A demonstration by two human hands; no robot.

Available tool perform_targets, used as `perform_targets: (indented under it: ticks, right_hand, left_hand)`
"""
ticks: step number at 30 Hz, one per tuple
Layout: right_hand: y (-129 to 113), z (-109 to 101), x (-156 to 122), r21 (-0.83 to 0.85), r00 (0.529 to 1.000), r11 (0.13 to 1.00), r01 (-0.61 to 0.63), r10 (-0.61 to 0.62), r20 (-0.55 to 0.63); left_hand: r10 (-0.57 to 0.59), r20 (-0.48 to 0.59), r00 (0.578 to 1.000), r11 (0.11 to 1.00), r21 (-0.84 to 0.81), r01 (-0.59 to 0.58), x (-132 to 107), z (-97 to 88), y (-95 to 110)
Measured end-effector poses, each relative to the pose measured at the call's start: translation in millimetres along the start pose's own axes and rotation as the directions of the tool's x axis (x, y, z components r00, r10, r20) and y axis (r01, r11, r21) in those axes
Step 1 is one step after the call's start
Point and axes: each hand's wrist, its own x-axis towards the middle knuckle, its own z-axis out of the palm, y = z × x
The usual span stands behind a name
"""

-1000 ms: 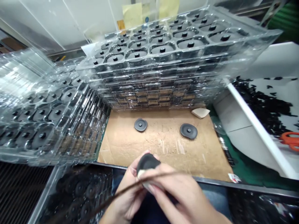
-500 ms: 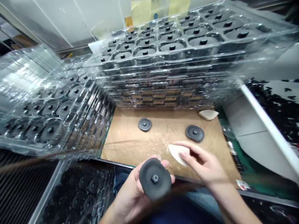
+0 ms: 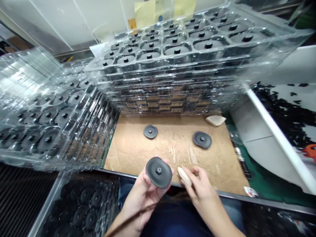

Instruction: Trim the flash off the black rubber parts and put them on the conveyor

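Note:
My left hand (image 3: 142, 197) holds a round black rubber disc (image 3: 158, 172) with a small hub in its middle, face up, at the near edge of a brown cardboard sheet (image 3: 138, 151). My right hand (image 3: 201, 187) pinches a pale wedge-shaped sponge (image 3: 183, 175) right beside the disc. Two more black discs (image 3: 150, 131) (image 3: 202, 139) lie flat on the cardboard farther off.
A tall stack of clear blister trays (image 3: 187, 56) filled with black discs stands behind the cardboard; another stack (image 3: 44, 115) leans at the left. A second pale wedge (image 3: 215, 120) lies at the back right. A white bin (image 3: 278, 131) with black scraps is at the right.
The disc was turned face up in my left hand. My right hand moved away over the cardboard with the sponge, then came back beside the disc.

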Motion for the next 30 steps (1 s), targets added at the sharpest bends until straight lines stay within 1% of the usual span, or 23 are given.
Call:
perform_targets:
  ticks: [3,5,6,8,10,11,12,13,15,16,17,18,19,20,21,22,23,24,25,27,28,29,30]
  right_hand:
    - [-1,-10,10,-0.023,1.000,1.000,-0.009,0.009,-0.022]
    - [-11,-26,20,-0.009,1.000,1.000,0.001,-0.001,-0.024]
    - [-21,-34,25,0.008,0.999,1.000,0.012,-0.011,-0.034]
    - [-49,-51,29,0.060,0.996,0.997,0.058,-0.054,-0.075]
    - [-82,-61,29,0.146,0.968,0.969,0.201,-0.174,-0.178]
    - [-98,-63,28,0.153,0.944,0.940,0.305,-0.277,-0.180]
    - [-111,-63,27,0.149,0.913,0.907,0.395,-0.370,-0.170]
    - [-121,-63,27,0.154,0.891,0.878,0.453,-0.439,-0.121]
    - [-134,-60,28,0.179,0.863,0.853,0.490,-0.503,0.038]
    - [-137,-59,30,0.186,0.861,0.860,0.475,-0.498,0.106]
    - [-139,-58,32,0.176,0.865,0.869,0.462,-0.486,0.125]
    - [-140,-57,34,0.149,0.876,0.875,0.460,-0.475,0.083]
    - [-139,-56,35,0.120,0.884,0.878,0.462,-0.467,0.014]
    - [-138,-56,36,0.114,0.879,0.872,0.476,-0.473,-0.053]
    - [-137,-56,35,0.136,0.861,0.850,0.508,-0.498,-0.101]
    - [-134,-58,33,0.180,0.838,0.818,0.546,-0.535,-0.113]
    - [-130,-61,30,0.234,0.818,0.787,0.571,-0.569,-0.085]
    - [-126,-65,27,0.274,0.811,0.776,0.568,-0.584,-0.031]
    - [-123,-70,24,0.277,0.823,0.795,0.540,-0.568,0.028]
    - [-120,-80,21,0.152,0.871,0.870,0.469,-0.484,0.084]
    - [-121,-84,22,0.064,0.887,0.890,0.452,-0.456,0.071]
    - [-123,-87,25,-0.005,0.881,0.882,0.471,-0.471,0.040]
    - [-127,-89,28,-0.037,0.851,0.850,0.526,-0.525,0.022]
  left_hand:
    - [0.037,-0.053,0.998,0.999,-0.003,-0.037,3,-4.3,0]
    - [0.056,-0.049,0.997,0.998,0.000,-0.056,3,-5.3,-1]
    - [0.063,-0.046,0.997,0.998,0.006,-0.063,3,-5.2,-2]
    - [0.091,-0.046,0.995,0.996,0.024,-0.090,2,-4.2,-4]
    - [0.123,-0.044,0.991,0.991,0.052,-0.120,1,-3.4,-7]
    - [0.120,-0.038,0.992,0.991,0.066,-0.117,0,-3.5,-9]
    - [0.109,-0.032,0.994,0.991,0.081,-0.106,-1,-3.9,-10]
    - [0.096,-0.032,0.995,0.991,0.096,-0.092,-2,-4.6,-11]
    - [0.098,-0.066,0.993,0.988,0.124,-0.089,-4,-5.7,-11]
    - [0.118,-0.082,0.990,0.985,0.135,-0.106,-4,-5.8,-12]
    - [0.138,-0.084,0.987,0.982,0.144,-0.125,-5,-5.5,-12]
    - [0.146,-0.074,0.986,0.979,0.151,-0.134,-5,-4.8,-12]
    - [0.135,-0.047,0.990,0.980,0.154,-0.126,-6,-4.0,-11]
    - [0.114,-0.007,0.993,0.983,0.149,-0.112,-6,-3.3,-11]
    - [0.095,0.033,0.995,0.986,0.137,-0.099,-6,-3.1,-10]
    - [0.085,0.062,0.994,0.988,0.125,-0.092,-7,-3.2,-9]
    - [0.083,0.078,0.993,0.989,0.114,-0.092,-7,-3.8,-8]
    - [0.088,0.092,0.992,0.990,0.103,-0.097,-7,-4.5,-7]
    - [0.098,0.103,0.990,0.990,0.094,-0.107,-7,-5.1,-6]
    - [0.090,0.105,0.990,0.991,0.093,-0.100,-7,-4.6,-6]
    - [0.065,0.104,0.993,0.993,0.092,-0.075,-7,-3.4,-7]
    - [0.032,0.093,0.995,0.995,0.092,-0.041,-7,-1.7,-7]
    - [-0.003,0.076,0.997,0.995,0.097,-0.004,-8,0.3,-8]
